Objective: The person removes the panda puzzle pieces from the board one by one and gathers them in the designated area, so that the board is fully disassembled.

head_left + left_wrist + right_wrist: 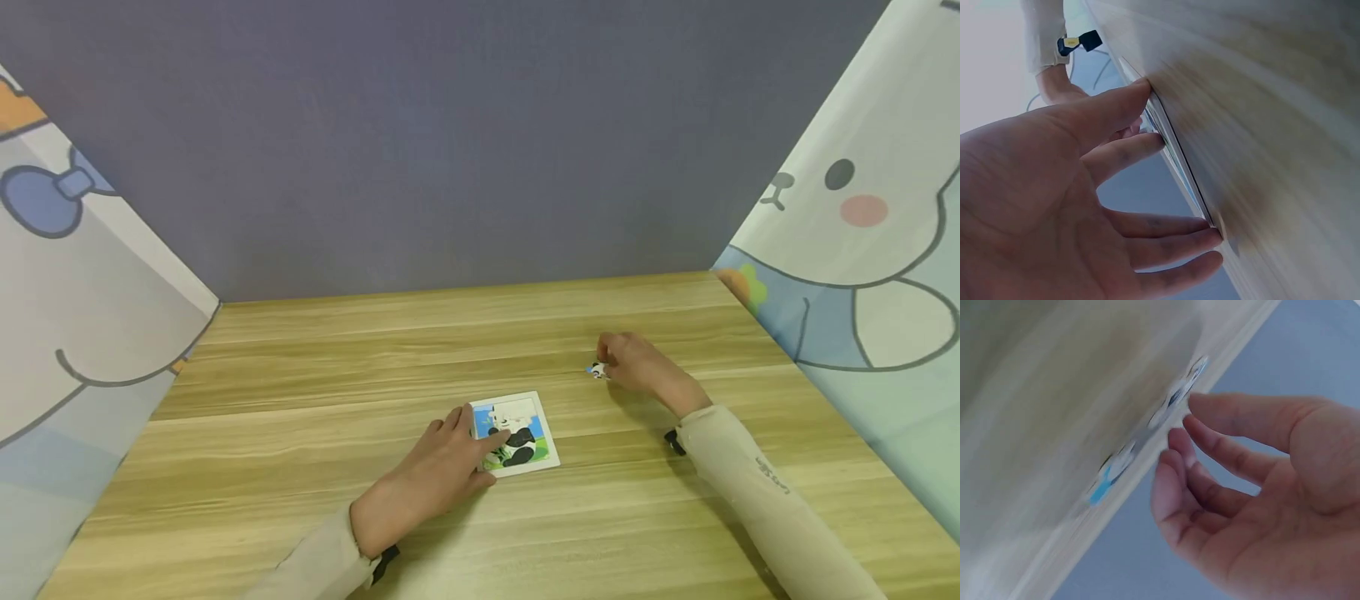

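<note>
A square panda jigsaw puzzle in a white-bordered tray [552, 454] lies on the wooden table. My left hand [438, 467] rests at its left side: the index finger touches the picture, the thumb lies at the near edge and the other fingertips are at the left edge. Pale bare backing shows in the picture's upper part. To the right, my right hand [636, 364] hovers low over loose jigsaw pieces [1107, 481], its fingers loosely bent with nothing visible between thumb and fingertips. One loose jigsaw piece [597, 370] shows beside the fingertips in the head view; the hand hides the rest.
The wooden table [337, 358] runs back to a plain grey panel [465, 150]. Cartoon-printed panels [862, 250] stand along both sides. A dark camera mount [675, 442] hangs under the right wrist.
</note>
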A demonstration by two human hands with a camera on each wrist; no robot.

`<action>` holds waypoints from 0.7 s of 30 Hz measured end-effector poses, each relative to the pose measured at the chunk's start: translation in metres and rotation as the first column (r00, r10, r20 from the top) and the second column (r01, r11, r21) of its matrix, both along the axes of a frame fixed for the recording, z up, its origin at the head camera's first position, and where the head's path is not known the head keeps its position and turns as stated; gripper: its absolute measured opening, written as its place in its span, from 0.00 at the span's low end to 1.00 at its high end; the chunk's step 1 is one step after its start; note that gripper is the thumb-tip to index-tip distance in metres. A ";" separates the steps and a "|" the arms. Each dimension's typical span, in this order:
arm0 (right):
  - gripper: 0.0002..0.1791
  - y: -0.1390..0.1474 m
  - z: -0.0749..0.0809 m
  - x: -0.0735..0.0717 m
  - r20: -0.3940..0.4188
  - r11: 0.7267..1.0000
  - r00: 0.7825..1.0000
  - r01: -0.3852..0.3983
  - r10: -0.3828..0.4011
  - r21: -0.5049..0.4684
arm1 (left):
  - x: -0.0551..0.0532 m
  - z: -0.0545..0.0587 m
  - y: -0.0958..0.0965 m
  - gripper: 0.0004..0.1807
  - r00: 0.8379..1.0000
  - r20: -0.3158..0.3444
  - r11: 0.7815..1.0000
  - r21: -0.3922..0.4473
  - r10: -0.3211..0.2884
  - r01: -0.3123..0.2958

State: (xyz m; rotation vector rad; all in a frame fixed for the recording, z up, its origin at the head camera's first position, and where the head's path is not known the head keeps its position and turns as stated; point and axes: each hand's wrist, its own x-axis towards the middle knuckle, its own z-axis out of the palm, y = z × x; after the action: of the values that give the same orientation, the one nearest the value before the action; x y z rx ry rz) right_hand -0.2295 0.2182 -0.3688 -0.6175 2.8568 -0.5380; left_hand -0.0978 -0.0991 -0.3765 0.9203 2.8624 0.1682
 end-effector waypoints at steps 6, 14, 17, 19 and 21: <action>0.04 -0.019 0.002 0.007 -0.138 0.997 0.988 -0.071 0.068 -0.014 | 0.001 -0.001 0.000 0.31 1.000 -0.027 1.000 0.001 -0.005 0.005; 0.08 -0.051 0.008 0.020 -0.097 0.986 0.981 -0.164 0.167 0.036 | 0.008 -0.002 -0.006 0.34 0.997 -0.070 1.000 0.019 -0.020 0.022; 0.08 -0.064 0.009 0.026 -0.103 0.978 0.974 -0.199 0.204 0.057 | 0.009 -0.002 -0.010 0.33 1.000 -0.020 1.000 0.024 -0.009 0.010; 0.08 -0.074 0.010 0.030 -0.101 0.974 0.969 -0.220 0.225 0.061 | 0.009 -0.002 -0.012 0.32 1.000 0.004 1.000 0.026 -0.005 0.005; 0.09 -0.084 0.012 0.033 -0.088 0.967 0.964 -0.248 0.253 0.055 | 0.009 -0.002 -0.013 0.31 1.000 0.016 1.000 0.030 -0.005 0.004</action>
State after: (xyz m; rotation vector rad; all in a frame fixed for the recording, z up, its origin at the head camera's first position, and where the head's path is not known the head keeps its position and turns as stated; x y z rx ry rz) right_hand -0.1961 0.1347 -0.3569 -1.0040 2.8067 -0.4149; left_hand -0.0887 -0.1123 -0.3788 0.9265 2.8500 0.2180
